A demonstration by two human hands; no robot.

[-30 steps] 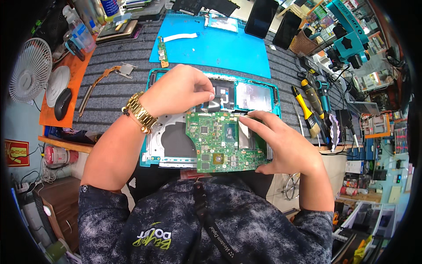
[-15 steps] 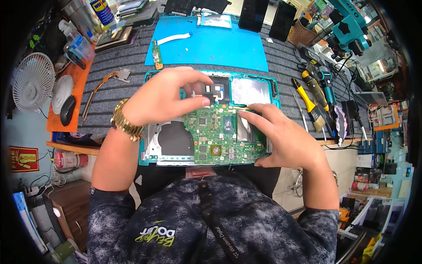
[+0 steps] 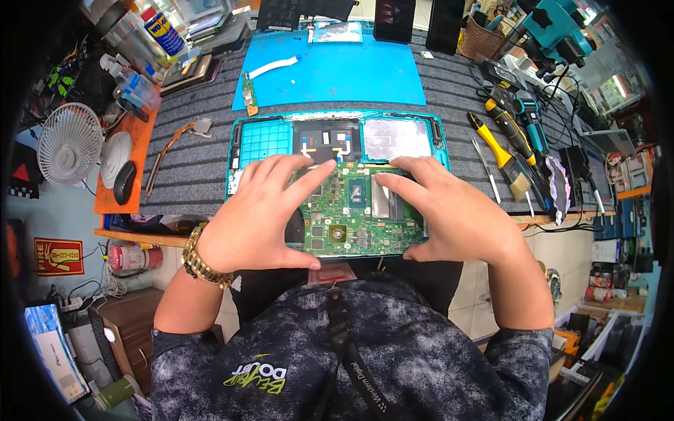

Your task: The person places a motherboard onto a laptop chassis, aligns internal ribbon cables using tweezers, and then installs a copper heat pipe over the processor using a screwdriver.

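I observe one green circuit board (image 3: 362,212), chip-bearing face up, lying over the near half of an open teal laptop chassis (image 3: 265,140); its seating I cannot confirm.

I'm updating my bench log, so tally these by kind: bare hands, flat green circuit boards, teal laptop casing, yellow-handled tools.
Bare hands: 2 (left hand, right hand)
Green circuit boards: 2 (large board, small slim board)
Teal laptop casing: 1
Yellow-handled tools: 2 (bristle brush, thick-handled screwdriver)
Total: 7

Head-worn fisheye view, facing steeply down, near above the circuit board (image 3: 360,216)
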